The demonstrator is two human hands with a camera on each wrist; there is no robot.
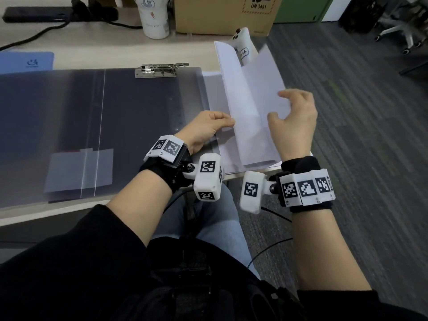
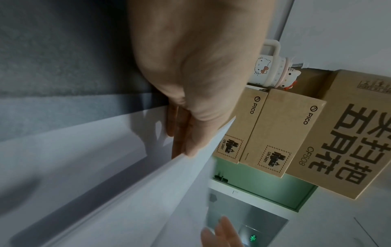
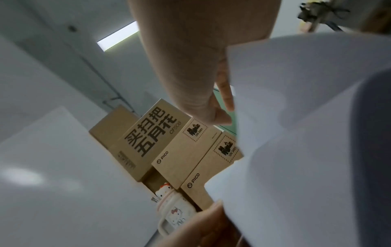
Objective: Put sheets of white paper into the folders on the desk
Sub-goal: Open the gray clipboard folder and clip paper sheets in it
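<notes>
A dark translucent folder lies open on the desk, with a metal clip at its top edge. To its right is a stack of white paper. Several top sheets are lifted and curled upward. My left hand pinches the left edge of the lifted sheets, thumb on top; the left wrist view shows its fingers under the paper. My right hand grips the raised right side of the sheets, thumb in front.
Behind the paper lies a white controller. Cardboard boxes and a white mug stand at the back, a black power strip and a blue mat at the far left. Right of the desk is carpet and an office chair.
</notes>
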